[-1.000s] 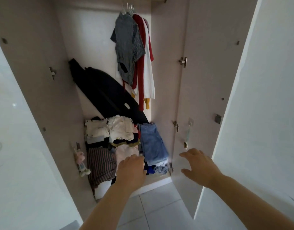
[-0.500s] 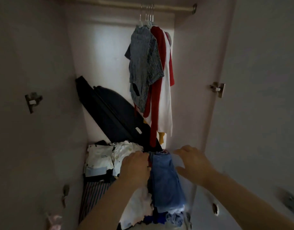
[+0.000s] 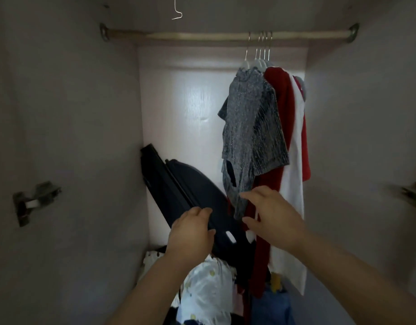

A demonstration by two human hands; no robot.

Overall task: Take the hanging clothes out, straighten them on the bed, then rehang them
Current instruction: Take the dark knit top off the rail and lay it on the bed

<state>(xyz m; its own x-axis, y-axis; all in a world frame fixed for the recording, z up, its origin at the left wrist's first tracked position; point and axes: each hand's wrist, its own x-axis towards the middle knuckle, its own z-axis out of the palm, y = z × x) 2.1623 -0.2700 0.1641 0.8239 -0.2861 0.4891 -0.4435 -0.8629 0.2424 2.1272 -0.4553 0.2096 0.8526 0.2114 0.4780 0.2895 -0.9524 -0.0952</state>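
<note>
**Both hands raised to the hanging clothes**

We look into a dim wardrobe with pale walls (image 3: 61,137). A wooden rail (image 3: 179,35) spans the top of the frame, and a metal hinge (image 3: 33,200) sits on the wall at the left edge. A dark bag (image 3: 190,184) leans diagonally across the centre, above folded laundry (image 3: 207,289) at the bottom.

The hanging clothes are grouped right of centre under the rail. Our right hand (image 3: 275,219) is up at the lower hem of the grey top (image 3: 251,137), fingers spread wide, gripping nothing; whether they touch the fabric we cannot tell. Our left hand (image 3: 190,235) is just left of it, in front of the bag, fingers loosely curled and empty.

The grey top is speckled and short-sleeved, hanging frontmost. Behind it hang a red garment (image 3: 284,102) and a white garment (image 3: 293,184), all on thin wire hangers (image 3: 258,52).
</note>
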